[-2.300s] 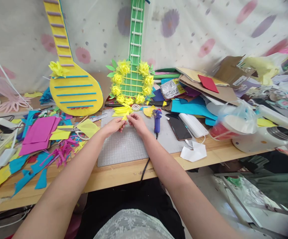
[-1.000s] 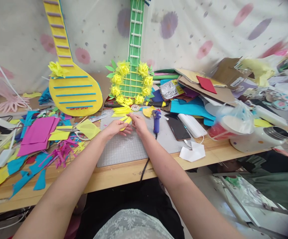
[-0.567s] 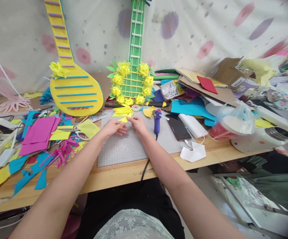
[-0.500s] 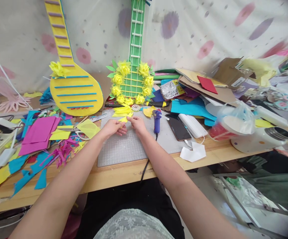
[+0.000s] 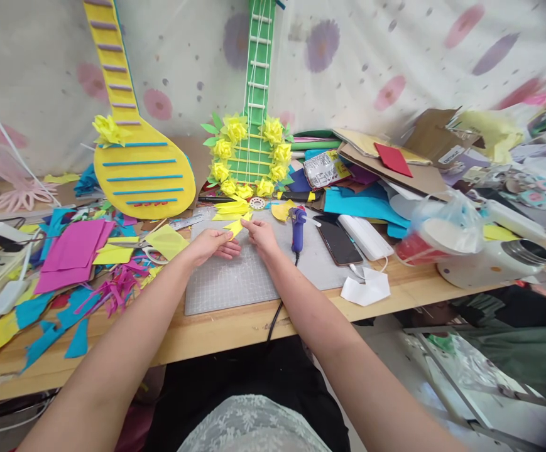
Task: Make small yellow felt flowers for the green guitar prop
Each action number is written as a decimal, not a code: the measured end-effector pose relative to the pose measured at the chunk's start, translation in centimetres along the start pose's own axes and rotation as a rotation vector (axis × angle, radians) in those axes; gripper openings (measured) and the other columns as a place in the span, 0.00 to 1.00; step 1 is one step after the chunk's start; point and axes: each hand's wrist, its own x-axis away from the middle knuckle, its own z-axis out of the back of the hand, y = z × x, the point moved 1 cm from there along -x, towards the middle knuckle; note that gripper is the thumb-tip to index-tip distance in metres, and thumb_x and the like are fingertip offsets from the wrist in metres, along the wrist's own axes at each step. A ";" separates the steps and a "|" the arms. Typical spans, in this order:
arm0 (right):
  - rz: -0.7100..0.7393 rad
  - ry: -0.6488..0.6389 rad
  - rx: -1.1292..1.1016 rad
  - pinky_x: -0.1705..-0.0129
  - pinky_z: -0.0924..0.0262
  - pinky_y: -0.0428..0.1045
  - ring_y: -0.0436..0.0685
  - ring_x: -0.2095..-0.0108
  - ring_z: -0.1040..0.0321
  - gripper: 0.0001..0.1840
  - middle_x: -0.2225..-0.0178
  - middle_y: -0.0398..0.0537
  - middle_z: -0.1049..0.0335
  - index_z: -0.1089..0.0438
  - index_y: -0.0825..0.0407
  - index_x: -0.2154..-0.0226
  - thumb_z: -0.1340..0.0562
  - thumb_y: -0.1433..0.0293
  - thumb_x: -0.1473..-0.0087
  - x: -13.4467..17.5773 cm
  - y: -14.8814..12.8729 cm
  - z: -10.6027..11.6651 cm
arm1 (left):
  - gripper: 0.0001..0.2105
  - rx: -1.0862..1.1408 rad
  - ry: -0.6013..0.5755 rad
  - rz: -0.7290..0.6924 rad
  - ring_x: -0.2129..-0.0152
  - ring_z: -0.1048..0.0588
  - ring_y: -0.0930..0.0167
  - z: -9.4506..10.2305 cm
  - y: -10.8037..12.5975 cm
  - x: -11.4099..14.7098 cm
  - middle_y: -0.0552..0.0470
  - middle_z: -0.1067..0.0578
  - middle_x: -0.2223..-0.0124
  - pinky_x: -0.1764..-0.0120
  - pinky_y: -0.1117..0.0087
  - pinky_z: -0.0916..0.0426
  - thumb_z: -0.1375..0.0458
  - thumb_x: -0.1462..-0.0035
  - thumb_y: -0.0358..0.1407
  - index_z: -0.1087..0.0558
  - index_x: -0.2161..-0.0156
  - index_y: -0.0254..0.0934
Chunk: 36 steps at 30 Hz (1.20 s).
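Note:
My left hand (image 5: 210, 243) pinches the near end of a small yellow paper piece (image 5: 235, 228), its other fingers spread loosely below. At the far end of that piece, my right hand (image 5: 260, 236) grips it between thumb and finger. Both hands hover over the grey cutting mat (image 5: 235, 289). Just beyond them lie more yellow paper strips (image 5: 228, 210). A blue glue gun (image 5: 298, 230) stands on the mat to the right of my right hand. Behind is a green paper instrument (image 5: 249, 164) ringed with yellow paper flowers.
A yellow paper instrument (image 5: 145, 172) leans at back left. Scissors (image 5: 152, 253), magenta sheets (image 5: 72, 257) and blue scraps (image 5: 77, 339) cover the left side. To the right are a phone (image 5: 338, 242), a white power bank (image 5: 365, 238), a bagged cup (image 5: 442, 237) and a white flask (image 5: 489, 262).
The yellow paper piece now shows more of its face between my fingers, and my left fingers have opened slightly. Both hands stay in nearly the same place.

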 end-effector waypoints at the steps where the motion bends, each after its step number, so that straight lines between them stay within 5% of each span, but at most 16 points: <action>1: 0.001 0.002 0.000 0.84 0.66 0.44 0.40 0.85 0.64 0.21 0.88 0.30 0.56 0.43 0.52 0.83 0.30 0.61 0.68 0.0 0.0 0.0 | 0.16 0.021 -0.028 0.014 0.71 0.21 0.67 0.2 -0.1 0.0 0.37 0.21 0.65 0.69 0.71 0.27 0.42 0.47 0.45 0.26 0.69 0.30; 6: -0.006 0.029 -0.005 0.84 0.67 0.44 0.40 0.85 0.64 0.18 0.89 0.31 0.55 0.41 0.53 0.83 0.30 0.64 0.65 0.0 -0.2 0.3 | 0.23 0.047 -0.102 0.078 0.67 0.21 0.64 1.2 -0.6 0.2 0.35 0.22 0.61 0.69 0.70 0.27 0.46 0.47 0.53 0.25 0.67 0.30; 12: -0.016 0.006 0.003 0.83 0.65 0.44 0.42 0.85 0.62 0.16 0.89 0.31 0.55 0.40 0.53 0.83 0.31 0.66 0.62 0.1 -0.1 0.1 | 0.18 -0.036 0.109 -0.059 0.71 0.22 0.67 0.8 -0.1 -0.4 0.42 0.21 0.68 0.70 0.71 0.27 0.36 0.57 0.48 0.27 0.69 0.32; 16: -0.012 0.014 -0.004 0.83 0.65 0.44 0.42 0.85 0.62 0.16 0.89 0.31 0.54 0.41 0.53 0.83 0.32 0.67 0.61 0.1 -0.1 0.2 | 0.14 -0.056 0.147 -0.078 0.78 0.24 0.71 0.0 0.4 -0.5 0.46 0.22 0.74 0.70 0.71 0.29 0.32 0.61 0.40 0.29 0.76 0.31; 24: -0.015 0.001 0.020 0.84 0.65 0.44 0.40 0.87 0.62 0.16 0.88 0.31 0.53 0.40 0.53 0.82 0.31 0.65 0.63 -0.2 0.2 0.0 | 0.15 -0.064 0.149 -0.055 0.78 0.24 0.72 0.0 0.4 0.0 0.48 0.23 0.75 0.72 0.72 0.30 0.32 0.62 0.41 0.30 0.77 0.31; 30: -0.019 0.046 0.090 0.83 0.65 0.44 0.41 0.86 0.62 0.15 0.88 0.31 0.52 0.40 0.53 0.82 0.32 0.66 0.61 -0.2 -0.1 0.2 | 0.21 -0.152 0.026 0.019 0.69 0.22 0.66 1.7 0.7 0.9 0.44 0.21 0.65 0.71 0.70 0.29 0.31 0.67 0.47 0.26 0.70 0.34; 36: 0.003 -0.021 0.163 0.82 0.66 0.44 0.41 0.86 0.60 0.18 0.88 0.31 0.52 0.40 0.53 0.83 0.31 0.62 0.65 -0.2 0.3 -0.5 | 0.18 -0.184 0.245 -0.131 0.74 0.26 0.70 1.6 1.4 0.0 0.50 0.24 0.72 0.73 0.71 0.32 0.33 0.66 0.46 0.26 0.73 0.34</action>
